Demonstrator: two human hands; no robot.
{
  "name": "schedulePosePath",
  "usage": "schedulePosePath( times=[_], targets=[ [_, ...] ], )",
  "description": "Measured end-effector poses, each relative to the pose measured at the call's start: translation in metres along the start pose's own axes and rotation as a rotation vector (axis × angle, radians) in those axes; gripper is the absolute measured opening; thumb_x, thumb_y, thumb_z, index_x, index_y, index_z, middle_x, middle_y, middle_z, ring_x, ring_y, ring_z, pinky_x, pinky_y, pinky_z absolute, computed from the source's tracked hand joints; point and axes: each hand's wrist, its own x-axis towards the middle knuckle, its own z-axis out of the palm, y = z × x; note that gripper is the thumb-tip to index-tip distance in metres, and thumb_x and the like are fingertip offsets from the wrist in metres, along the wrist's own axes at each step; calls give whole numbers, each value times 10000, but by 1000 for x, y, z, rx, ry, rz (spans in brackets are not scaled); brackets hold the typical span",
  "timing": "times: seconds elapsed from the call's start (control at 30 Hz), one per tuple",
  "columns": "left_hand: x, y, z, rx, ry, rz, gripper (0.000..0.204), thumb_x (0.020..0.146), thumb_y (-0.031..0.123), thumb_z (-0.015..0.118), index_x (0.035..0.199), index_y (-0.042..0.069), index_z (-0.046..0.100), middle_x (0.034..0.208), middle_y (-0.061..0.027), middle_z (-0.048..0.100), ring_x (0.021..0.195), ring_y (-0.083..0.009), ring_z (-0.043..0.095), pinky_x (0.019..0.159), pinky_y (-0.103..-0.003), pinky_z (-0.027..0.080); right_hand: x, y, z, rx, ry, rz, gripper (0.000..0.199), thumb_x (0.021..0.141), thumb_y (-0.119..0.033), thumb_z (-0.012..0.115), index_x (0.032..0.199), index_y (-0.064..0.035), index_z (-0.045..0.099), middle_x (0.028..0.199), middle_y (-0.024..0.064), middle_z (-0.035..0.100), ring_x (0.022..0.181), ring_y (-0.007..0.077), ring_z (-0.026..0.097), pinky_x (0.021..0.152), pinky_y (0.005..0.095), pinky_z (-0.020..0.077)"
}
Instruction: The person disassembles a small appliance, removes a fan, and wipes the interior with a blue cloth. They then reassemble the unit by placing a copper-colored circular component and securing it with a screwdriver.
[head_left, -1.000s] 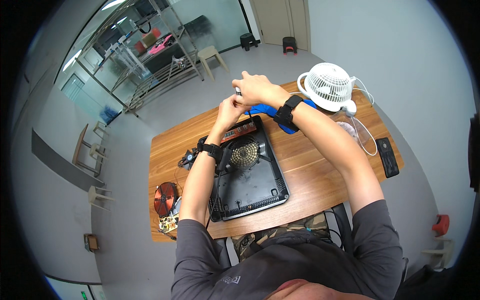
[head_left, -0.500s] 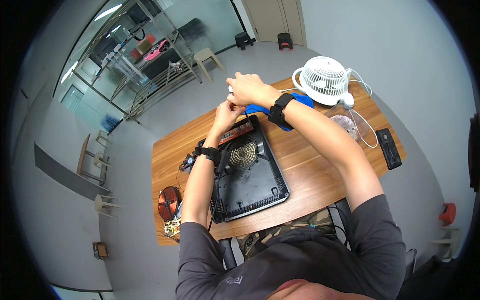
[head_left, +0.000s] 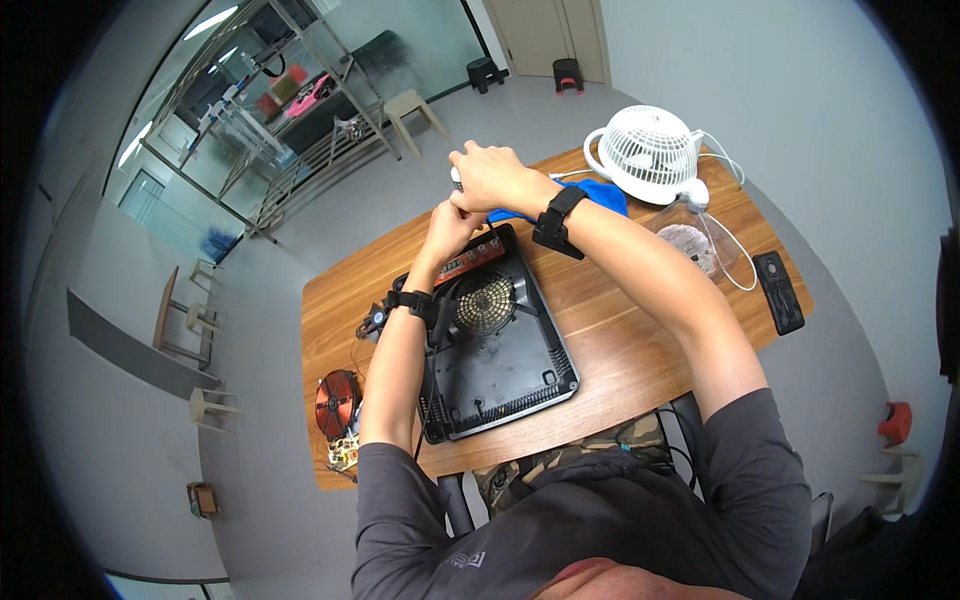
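An opened black housing point(head_left: 505, 365), which looks like an induction cooker's base, lies on the wooden table in front of me. It has a round fan grille point(head_left: 484, 304) and an orange circuit board strip point(head_left: 472, 260) near its far edge. My right hand point(head_left: 492, 178) is closed above that far end, around a small white-ended object point(head_left: 456, 176) mostly hidden by the fingers. Just below it, my left hand point(head_left: 450, 232) is closed with its fingertips pinched together near the board. What the left fingers pinch is hidden.
A white fan point(head_left: 650, 155) and a blue cloth point(head_left: 603, 197) are at the far right. Nearby lie a clear bag point(head_left: 690, 245) and a black tray point(head_left: 778, 292). At left sit a copper coil point(head_left: 338, 404), a circuit board point(head_left: 344, 453) and a small dark part point(head_left: 374, 320).
Both hands have shifted very slightly up and left in the picture, staying together above the housing's far end. Their grips look the same.
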Motion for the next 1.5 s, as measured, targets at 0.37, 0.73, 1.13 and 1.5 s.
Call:
schedulePosePath(
  times=[0.37,0.73,1.13,1.5],
  targets=[
    [-4,26,15,85,104,-4,405,769,252,869,944,-52,667,830,-104,723,747,-147,652,693,-338,531,-6,4,-5,-30,-27,114,441,802,-451,784,899,-23,743,915,169,747,898,332,739,786,401,600],
    [0,5,4,95,64,9,303,836,233,813,919,-29,687,797,-71,705,726,-109,611,678,-314,511,-1,16,21,84,112,99,548,781,-392,793,1114,11,628,1004,229,724,968,391,714,857,466,575],
    [-4,16,4,33,104,-5,401,828,275,817,983,-67,680,833,-103,738,787,-145,682,739,-326,542,0,15,13,136,111,68,433,817,-374,776,976,16,675,931,236,722,890,406,719,772,468,591],
    [-29,22,-34,60,66,43,362,840,177,790,1126,-22,691,939,-96,738,799,-146,667,790,-309,543,10,-11,-8,210,178,0,476,851,-426,739,960,31,667,894,254,713,869,430,707,759,486,587]
  ],
)
